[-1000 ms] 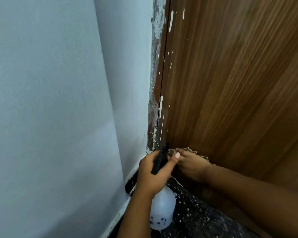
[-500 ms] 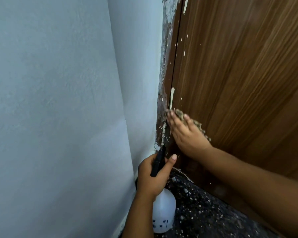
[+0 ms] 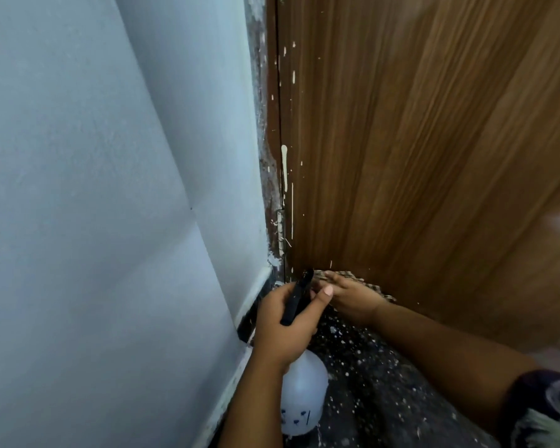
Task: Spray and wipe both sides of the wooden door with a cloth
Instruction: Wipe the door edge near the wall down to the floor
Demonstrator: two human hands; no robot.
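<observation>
A pale blue wall (image 3: 94,189) meets the paint-flecked door frame (image 3: 270,156) at left; a hinge (image 3: 282,231) sits low on it, above the speckled dark floor (image 3: 369,383). My left hand (image 3: 285,321) curls round the black trigger head of the white spray bottle (image 3: 301,399), partly hiding my right hand (image 3: 353,299). That hand's fingers press the checked cloth (image 3: 369,286) flat against the wooden door (image 3: 434,140) at its bottom hinge-side corner. White drips streak the door's brown grain.
</observation>
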